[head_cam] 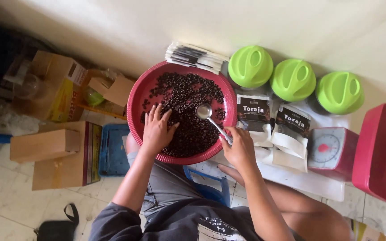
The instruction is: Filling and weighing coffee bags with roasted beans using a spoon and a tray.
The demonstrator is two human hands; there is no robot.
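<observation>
Close to us, our right hand [239, 147] is closed around a metal spoon [207, 114], and its bowl sits over the dark beans [188, 120]. Our left hand [156, 130] lies flat and open on the beans in the round red tray [135, 105]. Beside the tray stand two bags [253, 115], a red scale [331, 151] and three green lids [250, 66].

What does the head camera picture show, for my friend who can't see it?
A seated person's left hand rests in dark coffee beans in a round red tray, while the right hand holds a metal spoon over them. Beside it stand pouches, three green-lidded jars and a red scale.
</observation>
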